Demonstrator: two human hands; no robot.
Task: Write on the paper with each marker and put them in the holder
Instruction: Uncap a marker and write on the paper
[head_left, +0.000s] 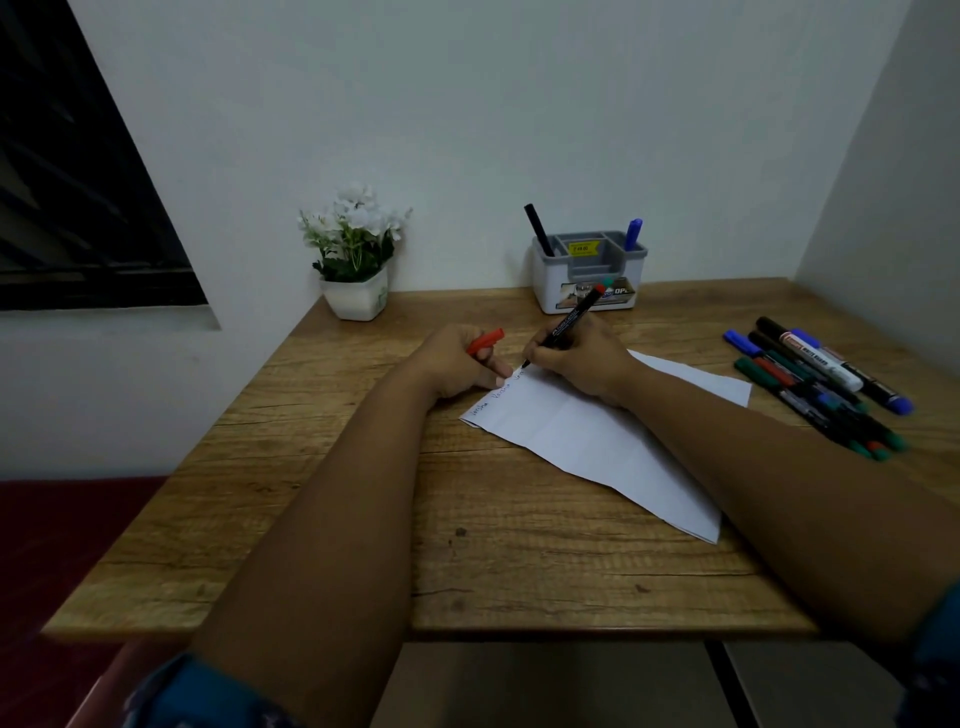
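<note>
Two bare forearms reach from the near edge of the wooden worktop (519, 571) toward the paper (597, 441), which lies slantwise at its middle. At the paper's far corner, the right hand (576, 358) grips a black marker (563, 327) with a red end, its tip touching the sheet just past a line of faint handwriting. Just left of that corner, the left hand (457, 364) rests on the wood, fingers curled round a red cap (485, 340), fingertips at the paper's edge. Beyond the paper, against the wall, stands the grey-and-white holder (589, 280), with a black marker (538, 228) upright in its left compartment and a blue marker (634, 234) in its right. Right of the paper lies a loose bunch of markers (821, 379). Left of the holder sits a white flower pot (356, 296).
</note>
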